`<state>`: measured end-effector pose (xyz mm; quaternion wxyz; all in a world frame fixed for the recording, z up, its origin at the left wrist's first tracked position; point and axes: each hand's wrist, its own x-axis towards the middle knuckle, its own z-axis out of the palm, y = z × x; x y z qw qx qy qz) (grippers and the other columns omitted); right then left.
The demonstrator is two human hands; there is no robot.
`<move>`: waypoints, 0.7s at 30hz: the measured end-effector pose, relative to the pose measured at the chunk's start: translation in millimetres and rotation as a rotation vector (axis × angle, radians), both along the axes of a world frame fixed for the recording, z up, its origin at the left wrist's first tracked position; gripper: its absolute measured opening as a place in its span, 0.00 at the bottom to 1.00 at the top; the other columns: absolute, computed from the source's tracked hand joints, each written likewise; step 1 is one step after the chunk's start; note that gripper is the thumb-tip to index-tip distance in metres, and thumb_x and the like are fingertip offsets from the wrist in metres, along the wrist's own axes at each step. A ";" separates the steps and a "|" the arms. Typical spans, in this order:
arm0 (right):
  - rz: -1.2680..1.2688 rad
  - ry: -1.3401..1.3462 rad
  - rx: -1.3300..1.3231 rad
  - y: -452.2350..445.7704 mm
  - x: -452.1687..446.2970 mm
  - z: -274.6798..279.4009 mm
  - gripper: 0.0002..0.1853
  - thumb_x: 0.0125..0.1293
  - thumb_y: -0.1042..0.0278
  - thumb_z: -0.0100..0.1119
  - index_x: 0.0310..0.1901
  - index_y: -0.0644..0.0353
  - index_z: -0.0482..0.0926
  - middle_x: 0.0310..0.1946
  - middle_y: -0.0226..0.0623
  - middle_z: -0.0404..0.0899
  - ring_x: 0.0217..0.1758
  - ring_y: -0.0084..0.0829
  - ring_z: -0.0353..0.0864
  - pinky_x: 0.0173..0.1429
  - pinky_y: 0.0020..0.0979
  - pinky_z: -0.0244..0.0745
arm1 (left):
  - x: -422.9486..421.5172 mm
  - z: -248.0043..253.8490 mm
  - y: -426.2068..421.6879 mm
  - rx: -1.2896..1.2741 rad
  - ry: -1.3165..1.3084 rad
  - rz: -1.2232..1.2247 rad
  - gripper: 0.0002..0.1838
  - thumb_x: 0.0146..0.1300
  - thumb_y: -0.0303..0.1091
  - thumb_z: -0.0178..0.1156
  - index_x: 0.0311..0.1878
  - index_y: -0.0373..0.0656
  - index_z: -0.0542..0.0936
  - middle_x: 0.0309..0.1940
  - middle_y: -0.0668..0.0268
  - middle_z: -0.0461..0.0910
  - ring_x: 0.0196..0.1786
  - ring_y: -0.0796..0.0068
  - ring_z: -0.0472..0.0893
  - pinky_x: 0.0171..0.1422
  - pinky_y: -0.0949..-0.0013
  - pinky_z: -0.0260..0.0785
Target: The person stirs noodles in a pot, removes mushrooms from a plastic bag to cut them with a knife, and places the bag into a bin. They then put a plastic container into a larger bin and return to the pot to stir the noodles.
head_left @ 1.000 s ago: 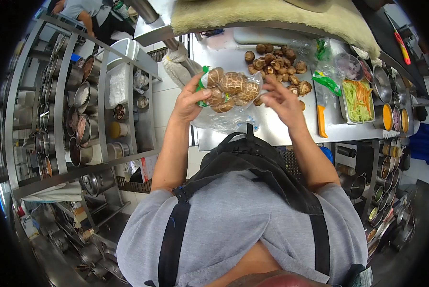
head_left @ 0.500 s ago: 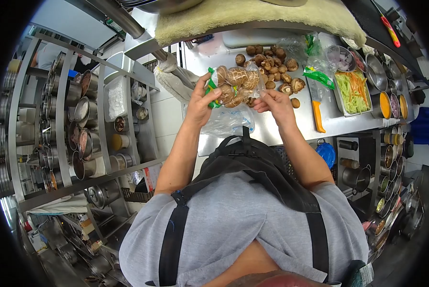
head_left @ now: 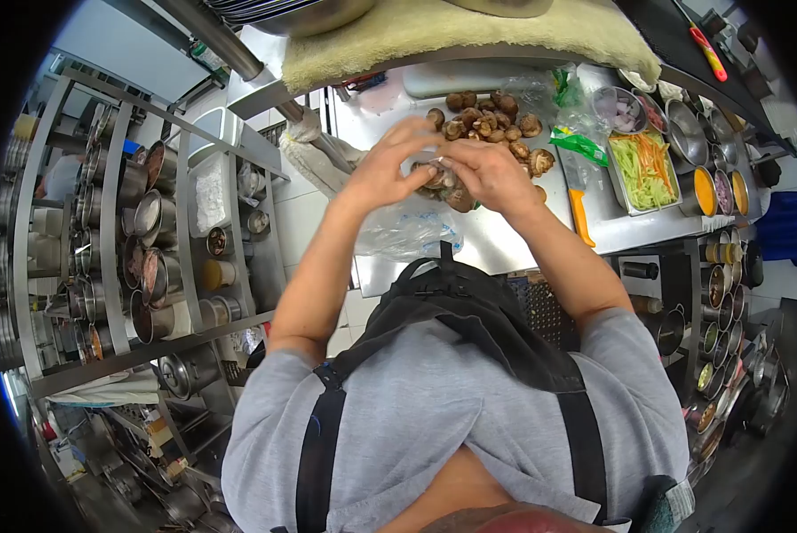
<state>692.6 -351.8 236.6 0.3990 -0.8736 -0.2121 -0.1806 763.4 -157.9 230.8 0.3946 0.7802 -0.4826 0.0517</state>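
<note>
Both hands are close together over the steel counter, around a clear bag of mushrooms (head_left: 457,197) that hangs partly hidden below them. My left hand (head_left: 389,169) is at the bag's left side with its fingers apart and slightly blurred. The fingers of my right hand (head_left: 491,173) are pinched on the bag's gathered plastic. Loose brown mushrooms (head_left: 485,120) lie in a pile just beyond the hands. Under the bag, an empty clear plastic bag (head_left: 403,229) rests on the counter. A knife with an orange handle (head_left: 580,216) lies to the right.
A tray of shredded vegetables (head_left: 644,173), a bowl of pale pieces (head_left: 618,111) and metal containers line the right side. Green-printed plastic packaging (head_left: 579,145) is beside the pile. A towel-covered shelf (head_left: 469,40) crosses the far side. A rack of pots (head_left: 110,231) stands at left.
The bag turned and dropped lower between the hands. My left hand left its green-printed end and opened. My right hand moved inward, pinching the plastic. The view shifted slightly.
</note>
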 end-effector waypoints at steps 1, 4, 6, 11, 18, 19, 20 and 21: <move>-0.006 -0.001 -0.010 -2.1 -2.1 2.3 0.07 0.62 0.71 0.57 0.39 0.62 0.80 0.33 0.45 0.80 0.38 0.47 0.80 0.42 0.40 0.74 | 3.0 0.9 0.1 -0.010 -0.001 -0.006 0.21 0.54 0.31 0.64 0.54 0.41 0.77 0.55 0.56 0.75 0.59 0.57 0.74 0.63 0.64 0.65; -0.098 -0.035 0.179 -14.0 -10.5 10.1 0.08 0.63 0.70 0.58 0.41 0.63 0.80 0.36 0.44 0.81 0.38 0.45 0.82 0.42 0.36 0.76 | 4.5 11.5 -9.1 -0.032 -0.042 -0.084 0.09 0.55 0.28 0.62 0.39 0.39 0.80 0.36 0.61 0.81 0.43 0.58 0.79 0.48 0.60 0.71; -0.195 -0.010 0.314 -32.1 -21.0 -2.5 0.08 0.63 0.69 0.58 0.41 0.63 0.80 0.37 0.44 0.82 0.38 0.44 0.82 0.42 0.35 0.76 | 7.9 11.5 -11.4 -0.016 -0.068 -0.043 0.08 0.55 0.27 0.61 0.38 0.39 0.80 0.35 0.60 0.81 0.42 0.58 0.79 0.47 0.61 0.71; -0.710 0.176 0.002 -140.6 -59.2 -91.9 0.13 0.62 0.66 0.60 0.48 0.60 0.80 0.41 0.47 0.82 0.41 0.47 0.82 0.45 0.38 0.77 | 23.5 12.2 -0.2 -0.077 -0.213 0.229 0.05 0.56 0.24 0.59 0.37 0.39 0.80 0.31 0.58 0.80 0.35 0.57 0.79 0.40 0.62 0.73; -0.875 0.629 -0.484 -201.2 -90.8 -176.1 0.33 0.56 0.68 0.62 0.65 0.53 0.65 0.46 0.52 0.76 0.47 0.51 0.79 0.50 0.44 0.76 | 73.0 -36.0 -9.5 0.000 -0.223 0.297 0.07 0.58 0.27 0.58 0.41 0.39 0.79 0.33 0.52 0.80 0.36 0.50 0.81 0.39 0.58 0.73; -0.855 0.659 -0.500 -204.8 -91.9 -180.8 0.35 0.54 0.70 0.61 0.66 0.52 0.63 0.46 0.52 0.76 0.47 0.51 0.79 0.51 0.44 0.76 | 71.9 -42.3 -13.4 0.020 -0.201 0.282 0.08 0.58 0.28 0.57 0.40 0.41 0.79 0.31 0.53 0.80 0.35 0.50 0.80 0.39 0.56 0.73; -0.878 0.674 -0.480 -196.8 -91.5 -168.1 0.34 0.52 0.72 0.60 0.65 0.52 0.65 0.46 0.53 0.76 0.47 0.52 0.79 0.52 0.45 0.76 | 71.4 -48.9 -14.8 0.069 -0.107 0.325 0.08 0.59 0.30 0.57 0.40 0.43 0.80 0.31 0.53 0.80 0.37 0.50 0.80 0.40 0.56 0.73; -0.887 0.677 -0.475 -201.8 -93.9 -171.4 0.34 0.52 0.72 0.60 0.65 0.52 0.65 0.46 0.53 0.76 0.47 0.52 0.79 0.52 0.45 0.76 | 72.4 -57.4 -15.8 0.069 -0.108 0.314 0.08 0.59 0.30 0.57 0.40 0.43 0.80 0.31 0.53 0.80 0.37 0.50 0.80 0.40 0.56 0.73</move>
